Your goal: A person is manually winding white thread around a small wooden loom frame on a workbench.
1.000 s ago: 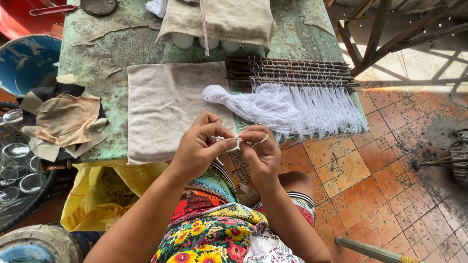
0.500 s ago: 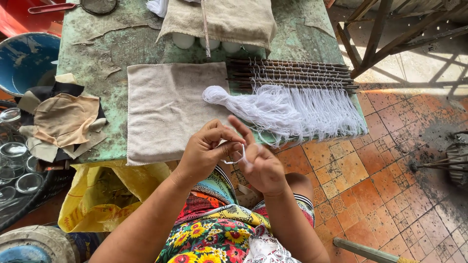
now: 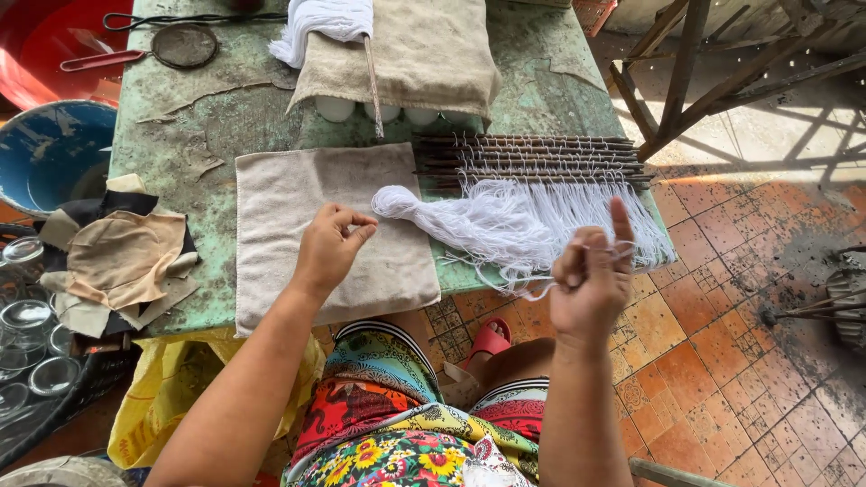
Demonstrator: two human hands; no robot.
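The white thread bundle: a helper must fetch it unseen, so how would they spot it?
On the green table, right of the beige towel, lies the white thread bundle. It fans out below a row of dark sticks; only it is loose, stringy and knotted at one end.

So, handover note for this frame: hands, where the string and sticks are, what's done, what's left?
Left hand: fingers pinched, over the beige cloth; whether it grips a strand cannot be told.
Right hand: raised, index up, thin white string looped around its fingers.
White string bundle lies on the green table, its strands tied to a row of dark sticks.
Done: many strands tied on.
Left: the string in hand is unattached.
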